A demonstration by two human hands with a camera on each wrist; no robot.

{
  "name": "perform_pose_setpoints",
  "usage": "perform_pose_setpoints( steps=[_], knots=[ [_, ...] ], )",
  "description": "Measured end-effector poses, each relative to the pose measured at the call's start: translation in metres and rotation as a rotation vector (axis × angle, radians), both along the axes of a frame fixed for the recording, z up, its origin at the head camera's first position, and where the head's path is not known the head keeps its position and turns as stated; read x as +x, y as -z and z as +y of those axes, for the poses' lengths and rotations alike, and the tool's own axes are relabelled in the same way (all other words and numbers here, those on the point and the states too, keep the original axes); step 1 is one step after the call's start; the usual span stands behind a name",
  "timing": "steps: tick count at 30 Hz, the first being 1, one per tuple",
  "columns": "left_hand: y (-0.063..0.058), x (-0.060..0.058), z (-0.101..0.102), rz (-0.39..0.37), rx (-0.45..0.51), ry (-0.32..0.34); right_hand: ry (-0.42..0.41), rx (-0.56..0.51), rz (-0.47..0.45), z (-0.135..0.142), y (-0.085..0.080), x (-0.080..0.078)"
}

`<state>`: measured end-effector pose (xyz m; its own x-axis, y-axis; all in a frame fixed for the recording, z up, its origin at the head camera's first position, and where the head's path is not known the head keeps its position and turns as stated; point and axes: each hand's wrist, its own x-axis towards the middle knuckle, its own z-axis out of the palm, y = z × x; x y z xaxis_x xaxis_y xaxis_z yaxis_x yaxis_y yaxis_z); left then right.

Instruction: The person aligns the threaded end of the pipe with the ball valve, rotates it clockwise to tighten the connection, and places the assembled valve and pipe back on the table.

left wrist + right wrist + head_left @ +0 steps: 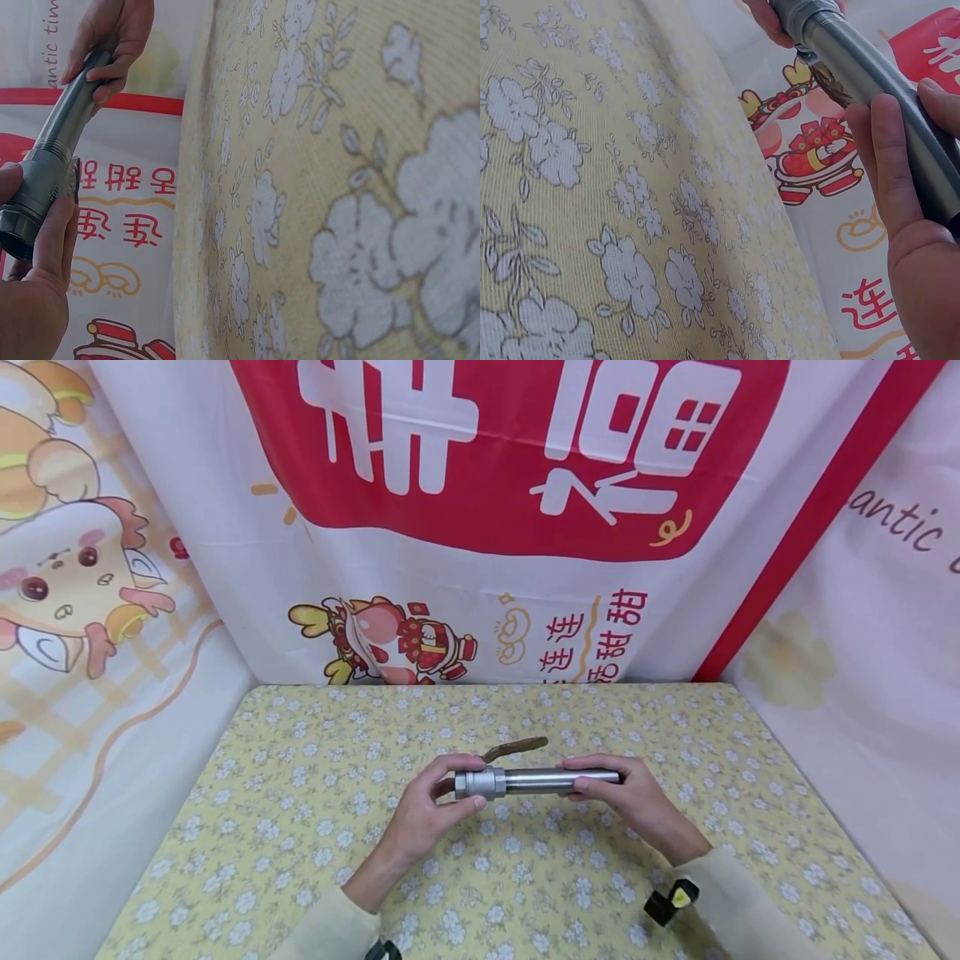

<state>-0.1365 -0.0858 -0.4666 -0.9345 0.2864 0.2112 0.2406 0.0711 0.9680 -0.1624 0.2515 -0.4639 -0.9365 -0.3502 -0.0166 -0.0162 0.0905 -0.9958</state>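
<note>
A metal ball valve (486,783) with a worn brownish lever handle (517,747) is joined to a steel pipe (536,781), the two lying in one line above the table. My left hand (429,810) grips the valve body, thumb on the near side and fingers on the far side. On the pipe's right end, my right hand (633,793) holds it between thumb and fingers. Threads show where pipe (73,112) meets valve (30,195) in the left wrist view. The right wrist view has the right hand's fingers (889,142) along the pipe (870,67).
A table with a yellow floral cloth (315,827) lies beneath the hands. Behind it hangs a white and red printed curtain (480,577), with more printed cloth (847,693) on the right and left sides.
</note>
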Motion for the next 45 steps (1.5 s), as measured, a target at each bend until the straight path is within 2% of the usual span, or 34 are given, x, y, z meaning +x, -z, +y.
perform_pose_setpoints(
  steps=[13, 17, 21, 25, 29, 32, 38, 45],
  knots=[
    [0.0012, 0.0000, -0.0003, 0.008, 0.012, 0.007, -0.021, -0.038, -0.064, -0.0015, -0.0014, 0.0000],
    [0.0012, 0.0003, -0.0004, -0.003, 0.010, 0.006, -0.041, -0.019, -0.084, -0.0011, -0.0028, 0.0009],
    [0.0014, 0.0004, -0.0007, -0.018, 0.007, 0.001, -0.078, -0.005, -0.062, 0.0017, -0.0033, 0.0022],
    [0.0025, -0.0001, -0.0011, -0.020, 0.006, -0.005, -0.124, -0.039, -0.041, 0.0038, -0.0030, 0.0026],
    [0.0022, -0.0001, -0.0013, -0.021, 0.005, -0.006, -0.137, -0.070, -0.035, 0.0036, -0.0034, 0.0030],
    [0.0005, 0.0006, -0.0012, -0.054, 0.016, -0.003, -0.129, -0.076, -0.028, 0.0025, -0.0039, 0.0040],
    [-0.0014, 0.0008, -0.0014, -0.126, 0.043, 0.009, -0.064, -0.021, -0.006, -0.0006, -0.0044, 0.0062],
    [-0.0006, 0.0011, -0.0020, -0.079, 0.020, 0.014, -0.023, 0.002, -0.001, -0.0025, -0.0051, 0.0072]
  ],
)
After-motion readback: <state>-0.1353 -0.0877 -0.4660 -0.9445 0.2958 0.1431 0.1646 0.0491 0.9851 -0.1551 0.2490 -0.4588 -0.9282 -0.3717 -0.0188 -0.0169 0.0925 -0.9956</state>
